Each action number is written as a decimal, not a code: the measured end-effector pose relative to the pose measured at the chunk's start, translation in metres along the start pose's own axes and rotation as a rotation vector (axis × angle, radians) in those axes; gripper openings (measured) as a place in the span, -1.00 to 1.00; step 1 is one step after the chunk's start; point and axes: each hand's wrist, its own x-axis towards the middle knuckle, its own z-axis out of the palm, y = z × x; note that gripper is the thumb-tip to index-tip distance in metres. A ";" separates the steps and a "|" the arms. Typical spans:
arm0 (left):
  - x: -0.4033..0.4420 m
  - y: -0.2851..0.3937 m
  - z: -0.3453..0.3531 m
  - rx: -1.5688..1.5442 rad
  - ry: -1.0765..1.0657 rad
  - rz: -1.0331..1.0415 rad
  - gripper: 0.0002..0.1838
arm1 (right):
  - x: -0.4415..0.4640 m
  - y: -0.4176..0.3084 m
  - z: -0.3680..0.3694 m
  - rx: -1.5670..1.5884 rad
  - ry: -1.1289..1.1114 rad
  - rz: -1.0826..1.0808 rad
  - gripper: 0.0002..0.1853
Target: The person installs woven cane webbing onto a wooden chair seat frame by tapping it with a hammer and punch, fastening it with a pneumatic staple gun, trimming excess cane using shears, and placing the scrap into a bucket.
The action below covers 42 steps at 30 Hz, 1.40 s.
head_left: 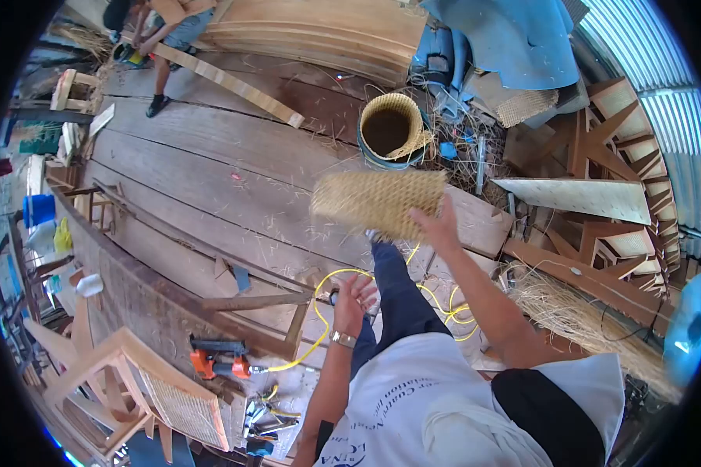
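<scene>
A woven straw mat (370,201), tan and somewhat blurred at its left end, is held up in front of me. My right hand (438,226) grips it at its right end. Lower down, my left hand (354,297) is held apart from the mat, fingers spread and palm bare, near a yellow air hose (320,303). Beyond the mat, a round bucket (383,163) has another curled woven piece (403,107) lining it, with dark contents inside. Whether the held mat is folded or rolled I cannot tell.
An orange nail gun (218,364) lies at lower left beside wooden chair frames (125,366). Loose straw (592,323) and brown wooden frames (600,156) crowd the right. At upper left another person (160,47) handles a long wooden strip (226,82) over the plank floor (179,171).
</scene>
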 end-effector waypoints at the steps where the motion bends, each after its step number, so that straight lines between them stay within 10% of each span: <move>1: 0.012 -0.011 -0.005 -0.021 0.045 -0.039 -0.27 | 0.036 0.009 -0.010 -0.131 0.058 -0.093 -0.40; 12: 0.048 -0.060 -0.050 -0.097 0.362 -0.263 -0.46 | 0.302 0.076 0.041 -1.079 0.223 -0.406 -0.33; 17: 0.063 -0.064 -0.064 -0.152 0.407 -0.286 -0.49 | 0.378 0.166 0.111 -1.531 -0.036 -0.407 -0.37; 20: 0.074 -0.068 -0.072 -0.150 0.396 -0.300 -0.51 | 0.385 0.168 0.154 -1.573 -0.266 -0.383 -0.44; 27: 0.078 -0.046 -0.079 -0.190 0.448 -0.223 -0.59 | 0.405 0.050 0.138 -1.188 -0.051 -0.334 -0.40; 35: 0.080 -0.063 -0.097 -0.130 0.464 -0.274 -0.57 | 0.416 0.107 0.070 -1.250 0.149 -0.132 -0.44; 42: 0.080 -0.078 -0.093 -0.065 0.517 -0.305 -0.59 | 0.397 0.279 0.117 -1.437 -0.311 -0.006 -0.25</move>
